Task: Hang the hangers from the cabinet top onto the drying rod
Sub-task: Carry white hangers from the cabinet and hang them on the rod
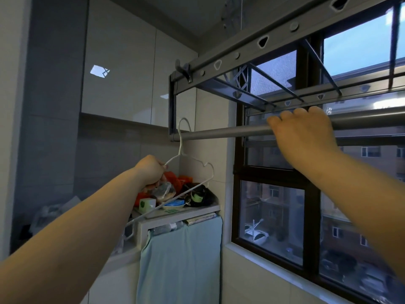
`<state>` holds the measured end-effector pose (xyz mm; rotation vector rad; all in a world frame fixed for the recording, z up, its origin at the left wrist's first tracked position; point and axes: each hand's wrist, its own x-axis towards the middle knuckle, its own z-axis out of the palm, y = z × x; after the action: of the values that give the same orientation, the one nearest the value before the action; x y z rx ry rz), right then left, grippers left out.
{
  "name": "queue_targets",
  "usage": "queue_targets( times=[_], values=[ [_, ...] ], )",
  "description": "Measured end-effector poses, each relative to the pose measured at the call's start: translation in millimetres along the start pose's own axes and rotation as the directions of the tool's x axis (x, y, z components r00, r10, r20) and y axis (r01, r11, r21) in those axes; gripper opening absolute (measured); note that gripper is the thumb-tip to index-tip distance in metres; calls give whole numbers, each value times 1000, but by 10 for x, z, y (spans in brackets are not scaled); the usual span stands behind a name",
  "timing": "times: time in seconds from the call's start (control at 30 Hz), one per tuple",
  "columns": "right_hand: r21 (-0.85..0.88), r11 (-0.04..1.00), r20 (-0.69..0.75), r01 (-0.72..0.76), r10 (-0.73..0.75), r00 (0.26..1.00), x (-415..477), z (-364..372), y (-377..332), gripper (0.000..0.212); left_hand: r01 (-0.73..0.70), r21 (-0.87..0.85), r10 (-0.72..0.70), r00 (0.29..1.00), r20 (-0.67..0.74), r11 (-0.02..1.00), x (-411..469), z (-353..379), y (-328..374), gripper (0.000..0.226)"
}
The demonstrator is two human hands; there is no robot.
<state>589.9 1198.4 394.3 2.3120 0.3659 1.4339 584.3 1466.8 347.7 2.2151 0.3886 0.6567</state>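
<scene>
My left hand (151,170) grips a white wire hanger (192,160) by its left shoulder, tilted, with its hook reaching up near the left end of the grey drying rod (223,131). I cannot tell whether the hook rests on the rod. My right hand (304,130) is raised further right, its fingers curled over that same rod. Behind the hanger lies the cabinet top (197,210), cluttered with small items.
A metal drying rack frame (252,62) with holes hangs above the rod. A dark-framed window (309,216) fills the right side. A light blue cloth (179,260) hangs below the cabinet top. Glossy wall cabinets (122,69) stand at the left.
</scene>
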Motion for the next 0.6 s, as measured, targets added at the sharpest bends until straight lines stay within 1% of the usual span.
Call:
queue_targets(
  times=[0.1,0.23,0.4,0.5,0.6],
  values=[
    [3,1000,-3,-3,3,1000,-13,-8,-8,37,2,37,-2,1000,-5,999,56,31,15,23],
    [21,1000,-8,-20,20,1000,-36,-33,0,38,9,139,-6,1000,-20,990,144,62,-16,29],
    [23,999,-3,-22,22,1000,-54,-48,10,37,68,233,-62,998,-32,970,285,156,-150,34],
    [14,1000,-4,-20,20,1000,-57,-62,8,38,50,250,-40,998,-47,967,286,159,-196,23],
    [20,1000,5,-16,16,1000,-59,-78,9,38,56,278,-50,998,-29,959,313,134,-221,24]
  ],
)
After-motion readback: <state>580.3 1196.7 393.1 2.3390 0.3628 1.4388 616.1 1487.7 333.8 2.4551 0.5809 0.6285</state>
